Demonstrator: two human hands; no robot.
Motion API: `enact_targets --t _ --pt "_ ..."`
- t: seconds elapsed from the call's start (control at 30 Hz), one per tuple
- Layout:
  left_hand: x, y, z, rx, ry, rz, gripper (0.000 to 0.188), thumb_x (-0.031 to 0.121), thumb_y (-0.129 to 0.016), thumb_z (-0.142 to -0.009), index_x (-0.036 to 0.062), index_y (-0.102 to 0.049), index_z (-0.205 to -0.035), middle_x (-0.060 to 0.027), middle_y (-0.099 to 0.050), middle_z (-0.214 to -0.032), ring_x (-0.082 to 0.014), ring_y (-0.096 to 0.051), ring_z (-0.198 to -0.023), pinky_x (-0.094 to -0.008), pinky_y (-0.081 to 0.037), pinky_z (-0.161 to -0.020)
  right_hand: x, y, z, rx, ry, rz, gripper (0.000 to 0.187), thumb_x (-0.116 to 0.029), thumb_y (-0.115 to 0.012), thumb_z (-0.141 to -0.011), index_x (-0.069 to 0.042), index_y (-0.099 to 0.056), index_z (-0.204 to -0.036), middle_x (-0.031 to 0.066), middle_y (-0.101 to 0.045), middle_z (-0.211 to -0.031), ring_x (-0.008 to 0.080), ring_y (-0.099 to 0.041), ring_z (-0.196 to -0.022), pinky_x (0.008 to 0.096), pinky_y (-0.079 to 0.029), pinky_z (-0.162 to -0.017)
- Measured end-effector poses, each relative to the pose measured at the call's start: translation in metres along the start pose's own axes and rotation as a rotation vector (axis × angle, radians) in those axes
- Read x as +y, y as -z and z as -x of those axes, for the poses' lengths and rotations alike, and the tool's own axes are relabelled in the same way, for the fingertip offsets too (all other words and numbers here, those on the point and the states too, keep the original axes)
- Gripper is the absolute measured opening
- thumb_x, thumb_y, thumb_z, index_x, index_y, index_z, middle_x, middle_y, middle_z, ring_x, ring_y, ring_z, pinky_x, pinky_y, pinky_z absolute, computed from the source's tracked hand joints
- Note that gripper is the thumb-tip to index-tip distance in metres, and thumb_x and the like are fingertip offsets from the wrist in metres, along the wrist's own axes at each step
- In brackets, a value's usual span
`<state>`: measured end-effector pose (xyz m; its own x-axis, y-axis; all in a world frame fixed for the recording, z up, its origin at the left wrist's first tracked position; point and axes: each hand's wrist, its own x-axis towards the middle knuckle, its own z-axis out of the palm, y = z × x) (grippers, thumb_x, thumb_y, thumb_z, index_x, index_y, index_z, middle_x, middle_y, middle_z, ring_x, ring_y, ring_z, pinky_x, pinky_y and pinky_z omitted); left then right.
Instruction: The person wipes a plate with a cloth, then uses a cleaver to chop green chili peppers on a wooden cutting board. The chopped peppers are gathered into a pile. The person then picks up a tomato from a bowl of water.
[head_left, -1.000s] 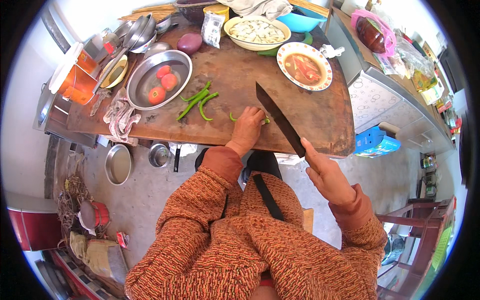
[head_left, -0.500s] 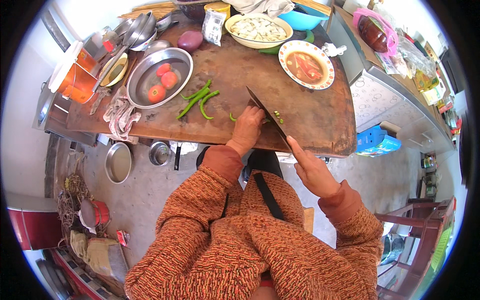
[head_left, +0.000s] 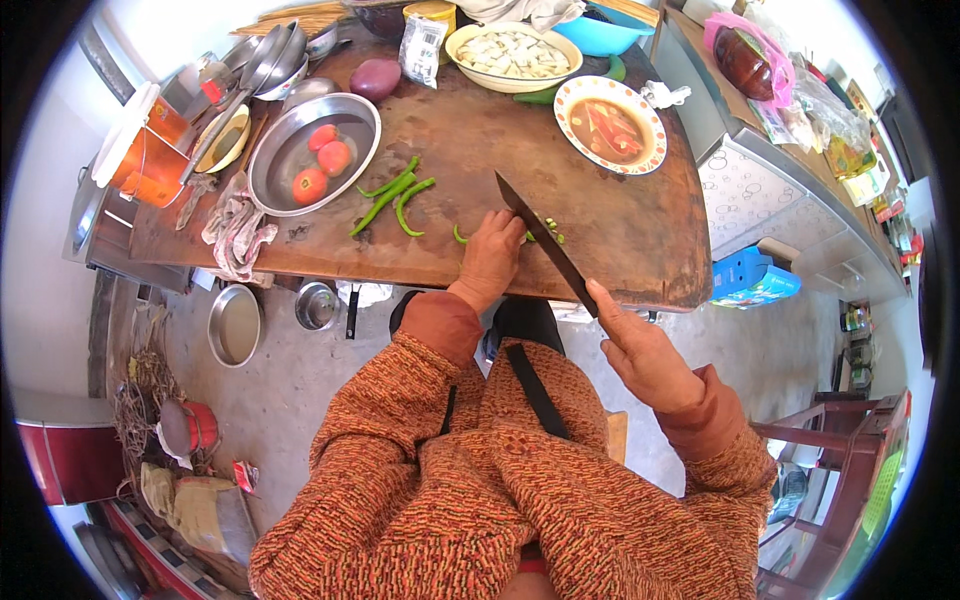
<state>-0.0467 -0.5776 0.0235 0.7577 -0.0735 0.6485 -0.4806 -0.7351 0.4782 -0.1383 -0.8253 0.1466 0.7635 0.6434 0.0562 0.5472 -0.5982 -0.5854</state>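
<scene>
Pepper (head_left: 459, 234): pinned on the wooden table (head_left: 460, 160) beneath the left hand (head_left: 490, 250); curved end exposed past that hand's left side, middle hidden.
Left hand: fingers bunched over the pepper, apparently so that rolling is prevented.
Knife (head_left: 548, 240): blade slanted just right of the left fingertips, tip pointed away from the body; contact with the pepper cannot be told.
Right hand (head_left: 645, 345): wrapped around the handle, positioned beyond the table's near edge, presumably for grip room.
Cut pieces (head_left: 560, 239): scattered beside the blade, opposite the holding hand.
Whole peppers (head_left: 385, 203): grouped left of the left hand, apart from it, seemingly within easy reach.
Basin (head_left: 280, 165): placed farther left; tomatoes (head_left: 334, 158) contained.
</scene>
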Motion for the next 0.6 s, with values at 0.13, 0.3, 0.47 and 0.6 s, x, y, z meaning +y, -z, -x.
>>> enact_targets --t 0.13,0.3,0.47,0.6 --pt "-0.002 -0.001 0.001 -0.021 0.013 0.006 0.014 -0.002 -0.062 -0.074 0.0033 -0.057 -0.086 -0.0134 -0.056 -0.089 -0.0349 -0.056 -0.090 -0.0435 -0.049 -0.075 0.008 -0.016 -0.001 0.036 0.004 -0.012 0.077 0.000 -0.054 -0.088 -0.018 -0.024 -0.156 0.0205 -0.055 -0.084 0.0412 -0.058 -0.075 0.0467 -0.049 -0.069" --pt "-0.003 -0.001 0.001 0.022 -0.003 -0.008 0.013 -0.001 -0.063 -0.073 0.0049 -0.058 -0.083 -0.0120 -0.057 -0.088 -0.0337 -0.057 -0.088 -0.0435 -0.049 -0.074 0.021 -0.030 -0.024 0.057 0.006 0.086 0.076 0.000 -0.053 -0.088 -0.022 -0.026 -0.155 0.0239 -0.057 -0.090 0.0448 -0.060 -0.079 0.0497 -0.050 -0.071" --pt "0.003 0.004 -0.001 0.025 0.013 -0.125 0.011 0.001 -0.065 -0.072 0.0070 -0.060 -0.080 -0.0087 -0.059 -0.084 -0.0308 -0.059 -0.084 -0.0411 -0.049 -0.073 0.025 -0.010 -0.029 0.070 0.051 0.047 0.075 -0.001 -0.053 -0.088 -0.021 -0.026 -0.155 0.0231 -0.056 -0.090 0.0445 -0.059 -0.081 0.0508 -0.049 -0.072" --pt "0.000 0.005 -0.001 0.061 0.010 -0.082 0.011 0.003 -0.067 -0.073 0.0070 -0.061 -0.081 -0.0084 -0.059 -0.084 -0.0302 -0.059 -0.083 -0.0403 -0.049 -0.072 0.006 0.011 -0.021 0.043 0.037 0.027 0.075 0.000 -0.054 -0.088 -0.019 -0.026 -0.155 0.0217 -0.055 -0.088 0.0428 -0.058 -0.079 0.0488 -0.047 -0.071"
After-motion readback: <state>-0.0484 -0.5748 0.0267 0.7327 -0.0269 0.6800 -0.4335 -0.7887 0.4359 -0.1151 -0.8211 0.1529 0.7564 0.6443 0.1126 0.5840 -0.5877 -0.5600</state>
